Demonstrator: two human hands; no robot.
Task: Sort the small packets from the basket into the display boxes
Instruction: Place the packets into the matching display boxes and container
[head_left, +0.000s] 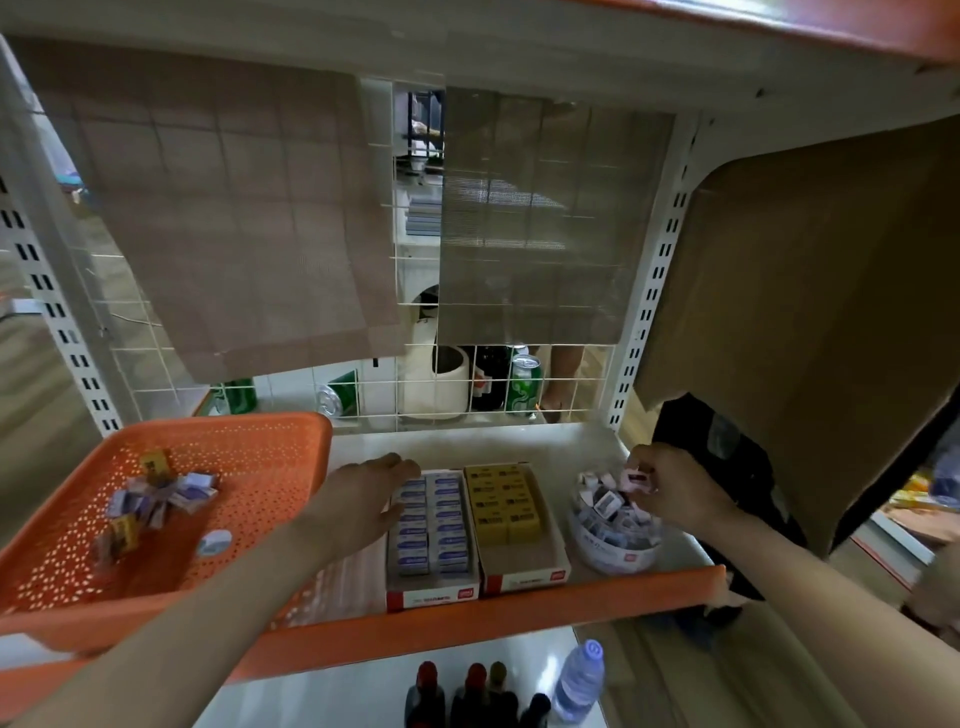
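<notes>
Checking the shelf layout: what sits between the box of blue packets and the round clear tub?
The open display box of yellow packets stands there, shown in the head view.

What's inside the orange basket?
Inside the orange basket: a loose heap of purple-white packets, a few yellow packets, one round pale item. The left arm covers its near right corner.

2 disp. boxes (431, 595) (524, 579), 1 basket (260, 467)
</notes>
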